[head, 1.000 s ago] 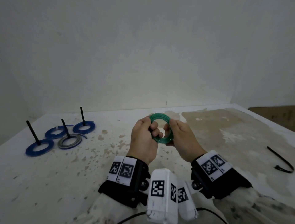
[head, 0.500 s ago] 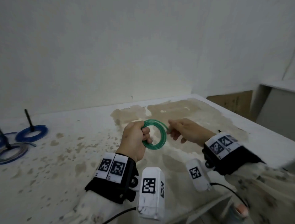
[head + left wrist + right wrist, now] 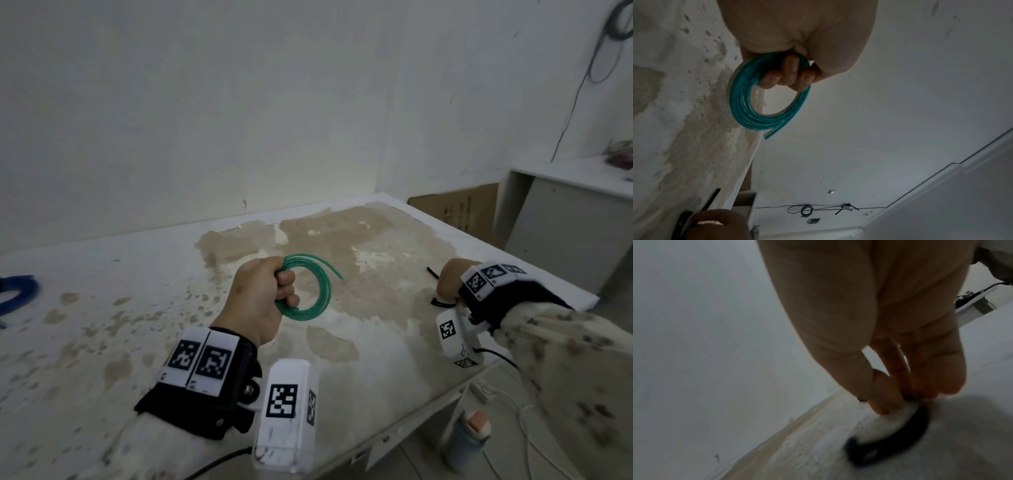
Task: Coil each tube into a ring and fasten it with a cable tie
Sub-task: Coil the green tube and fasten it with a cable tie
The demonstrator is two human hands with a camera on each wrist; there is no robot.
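Observation:
My left hand (image 3: 274,291) grips a green tube coiled into a ring (image 3: 326,291) and holds it upright above the stained white table (image 3: 102,342). One loose tube end sticks out to the upper right. In the left wrist view my fingers (image 3: 789,74) curl through the ring (image 3: 740,104). My right hand (image 3: 447,291) is down on the table near its right edge, away from the ring. Its thumb and fingertips (image 3: 888,402) pinch a black cable tie (image 3: 900,441) that lies curved on the surface. The tie's tip (image 3: 432,272) pokes out beyond my knuckles.
A blue coiled ring (image 3: 17,294) lies at the far left edge of the view. The table's right edge runs just past my right hand. Beyond it stand a cardboard box (image 3: 455,212) and a white desk (image 3: 565,198). A bottle (image 3: 469,442) stands on the floor below.
My right hand let go of the green ring and moved right, down onto the black cable tie. The left hand now holds the ring alone, and a tube end has sprung loose.

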